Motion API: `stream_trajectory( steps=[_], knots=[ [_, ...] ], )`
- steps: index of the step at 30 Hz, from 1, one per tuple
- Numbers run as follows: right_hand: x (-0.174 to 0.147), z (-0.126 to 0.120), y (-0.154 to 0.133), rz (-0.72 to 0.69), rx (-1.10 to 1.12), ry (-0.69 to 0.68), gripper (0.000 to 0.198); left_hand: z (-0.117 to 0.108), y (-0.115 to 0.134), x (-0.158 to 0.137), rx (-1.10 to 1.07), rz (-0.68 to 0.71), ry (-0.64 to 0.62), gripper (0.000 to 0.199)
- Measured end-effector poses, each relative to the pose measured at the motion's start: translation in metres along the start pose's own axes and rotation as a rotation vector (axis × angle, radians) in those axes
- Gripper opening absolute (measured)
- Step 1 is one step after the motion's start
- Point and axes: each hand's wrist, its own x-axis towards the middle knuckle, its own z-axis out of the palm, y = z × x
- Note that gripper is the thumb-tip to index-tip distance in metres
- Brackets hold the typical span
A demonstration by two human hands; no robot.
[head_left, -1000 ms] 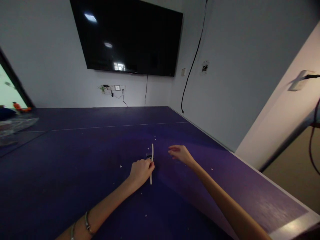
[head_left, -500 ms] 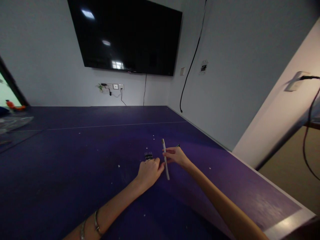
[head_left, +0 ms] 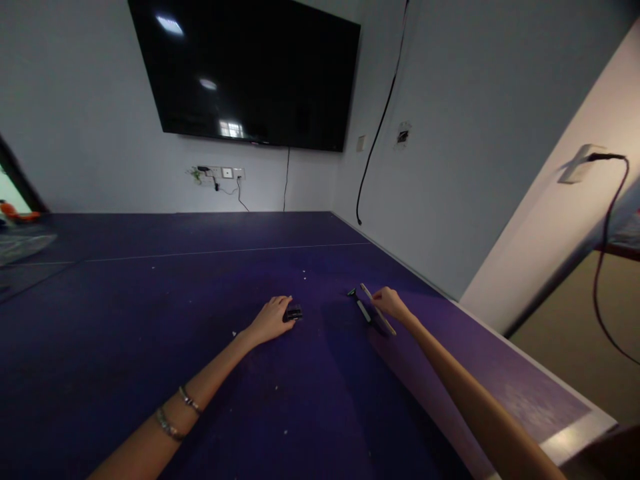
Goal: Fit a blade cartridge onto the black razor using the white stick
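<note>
My left hand (head_left: 271,320) rests on the table with thumb and fingers closed around a small dark case (head_left: 295,313) with a clear edge. To the right lies a razor (head_left: 362,308), its dark head pointing away from me and a pale strip along its handle. My right hand (head_left: 391,303) pinches a thin pale slab (head_left: 383,319), seen nearly edge-on, which looks like a phone. It is tilted just to the right of the razor, and whether it touches the table I cannot tell.
The purple table (head_left: 200,373) carries scattered white specks. A wall-mounted television (head_left: 260,73) hangs beyond, and a black cable (head_left: 377,143) dangles near the table's right edge. Clear plastic (head_left: 25,243) and an orange object (head_left: 17,213) lie at the far left.
My hands have moved apart. The right one has carried the slab rightward to beside the razor, which now shows more. The left has shifted left and taken hold of the dark case.
</note>
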Motion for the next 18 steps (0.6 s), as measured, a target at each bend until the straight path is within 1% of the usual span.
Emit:
stream_trajectory(
  steps=[3, 7, 10, 18],
  knots=[
    [0.004, 0.009, 0.001, -0.003, -0.059, -0.008, 0.015, 0.006, -0.006, 0.000, -0.020, -0.021, -0.021, 0.057],
    [0.007, 0.015, 0.002, -0.003, -0.107, -0.013, 0.015, 0.007, -0.006, -0.002, -0.036, -0.032, -0.013, 0.054],
    [0.008, 0.016, 0.002, -0.006, -0.128, -0.017, 0.015, 0.007, -0.005, -0.004, -0.043, -0.027, -0.008, 0.051],
    [0.005, 0.016, 0.000, -0.012, -0.154, -0.019, 0.017, 0.011, -0.008, -0.001, -0.081, 0.018, 0.003, 0.054]
  ],
)
